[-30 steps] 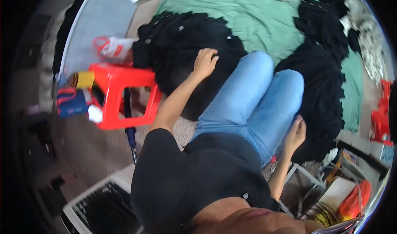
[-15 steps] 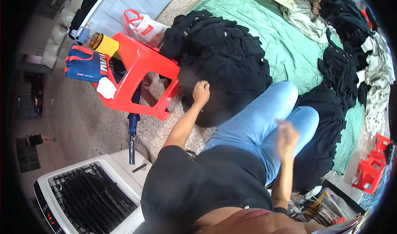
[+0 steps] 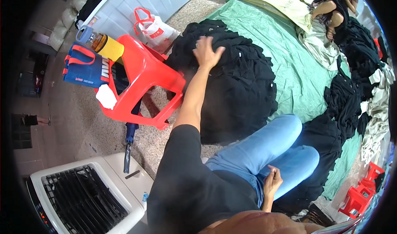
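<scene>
My left hand is stretched out with its fingers spread over the upper part of a big pile of black garments. Nothing is held in it; whether its palm touches the cloth I cannot tell. Close to my lap, over my blue jeans, is my right hand with its fingers curled in. What is inside those fingers, if anything, is hidden. More black garments lie to the right of my knees.
A red stool stands left of the pile, carrying a blue bag and a bottle. Nearby are a white bag, a pale tub, an umbrella and an air cooler. Green sheeting extends beyond; another person sits far right.
My left hand has reached farther out over the pile and its fingers have opened. My right hand has dropped lower, closer to my body. The whole view has shifted slightly.
</scene>
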{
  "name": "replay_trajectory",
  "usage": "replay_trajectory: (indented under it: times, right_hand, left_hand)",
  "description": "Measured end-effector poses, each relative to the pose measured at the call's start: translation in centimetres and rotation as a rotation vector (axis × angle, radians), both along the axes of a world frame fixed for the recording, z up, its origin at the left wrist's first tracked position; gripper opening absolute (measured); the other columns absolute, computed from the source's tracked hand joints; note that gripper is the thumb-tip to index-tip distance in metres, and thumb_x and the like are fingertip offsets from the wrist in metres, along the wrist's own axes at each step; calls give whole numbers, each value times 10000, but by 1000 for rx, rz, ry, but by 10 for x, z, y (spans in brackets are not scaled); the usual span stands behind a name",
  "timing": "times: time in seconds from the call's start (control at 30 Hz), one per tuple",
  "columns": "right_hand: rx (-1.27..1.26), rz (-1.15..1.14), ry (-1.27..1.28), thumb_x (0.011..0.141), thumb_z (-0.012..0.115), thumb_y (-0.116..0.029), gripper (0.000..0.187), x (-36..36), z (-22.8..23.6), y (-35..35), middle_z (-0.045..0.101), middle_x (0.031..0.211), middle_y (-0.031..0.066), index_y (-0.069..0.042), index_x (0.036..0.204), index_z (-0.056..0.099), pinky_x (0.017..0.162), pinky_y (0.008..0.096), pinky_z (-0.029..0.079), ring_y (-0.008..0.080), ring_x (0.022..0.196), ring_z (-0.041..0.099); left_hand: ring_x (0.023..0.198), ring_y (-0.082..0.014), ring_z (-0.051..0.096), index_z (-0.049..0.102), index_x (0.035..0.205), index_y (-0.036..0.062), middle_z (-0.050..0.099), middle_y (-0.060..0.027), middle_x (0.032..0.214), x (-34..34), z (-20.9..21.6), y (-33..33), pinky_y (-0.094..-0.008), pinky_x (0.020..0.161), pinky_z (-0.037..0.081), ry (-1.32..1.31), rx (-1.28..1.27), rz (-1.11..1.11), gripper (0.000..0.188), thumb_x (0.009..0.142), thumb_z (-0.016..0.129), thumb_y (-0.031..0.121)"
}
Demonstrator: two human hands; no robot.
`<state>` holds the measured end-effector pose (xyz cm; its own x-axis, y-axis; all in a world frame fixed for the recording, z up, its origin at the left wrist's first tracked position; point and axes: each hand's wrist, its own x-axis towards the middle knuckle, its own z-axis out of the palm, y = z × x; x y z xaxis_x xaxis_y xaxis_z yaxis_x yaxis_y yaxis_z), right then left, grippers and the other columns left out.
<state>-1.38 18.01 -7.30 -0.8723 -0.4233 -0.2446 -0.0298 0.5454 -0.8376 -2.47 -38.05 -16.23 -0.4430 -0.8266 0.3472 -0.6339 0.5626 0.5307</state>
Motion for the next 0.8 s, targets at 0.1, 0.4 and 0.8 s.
replay_trajectory:
  times: [0.1, 0.4, 0.8]
  right_hand:
    - [72, 1, 29, 1014, 504, -151, 237, -5, -3, 9, 482, 561, -21, 3, 984, 682, 443, 241, 318, 41, 483, 411]
    - [181, 86, 8, 1008, 500, -177, 250, 5, -6, 9, 632, 661, 92, -5, 965, 676, 505, 292, 402, 112, 525, 493]
    - [-214, 109, 199, 1014, 466, -134, 249, -32, 43, -39, 592, 630, 47, 34, 997, 649, 562, 255, 433, 98, 578, 553]
  left_hand:
    - [1434, -398, 208, 350, 1436, 244, 244, -145, 1559, 33, -14, -24, -686, 1020, 304, -340, 29, 554, 898, 690, 836, 359]
    - [1009, -330, 552, 516, 788, 38, 580, -173, 921, 47, -37, -51, -518, 837, 419, 227, 41, 263, 103, 820, 577, 115]
    - [789, -162, 555, 512, 832, -2, 552, -81, 846, 31, 247, 110, -273, 728, 460, 791, -248, -806, 73, 783, 560, 21]
